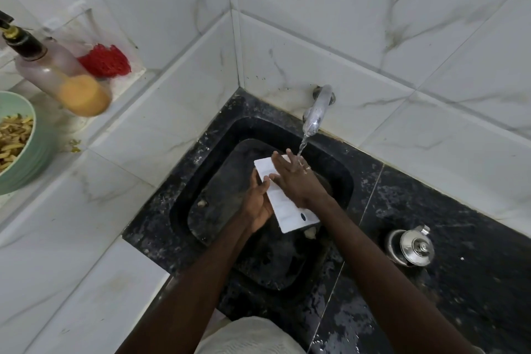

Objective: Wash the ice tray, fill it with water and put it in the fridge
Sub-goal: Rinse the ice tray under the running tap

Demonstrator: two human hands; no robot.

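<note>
A white rectangular ice tray is held over the black stone sink, tilted with its far end toward the tap. My left hand grips the tray's left long edge from below. My right hand lies flat across the tray's upper part, fingers spread, under the water stream. Water runs from the metal tap onto my right hand's fingers. My right hand hides the tray's middle.
A steel kettle stands on the black counter right of the sink. On the white ledge at left are a pump bottle with orange liquid, a red mesh scrubber and a green bowl of food scraps. Tiled walls close the corner.
</note>
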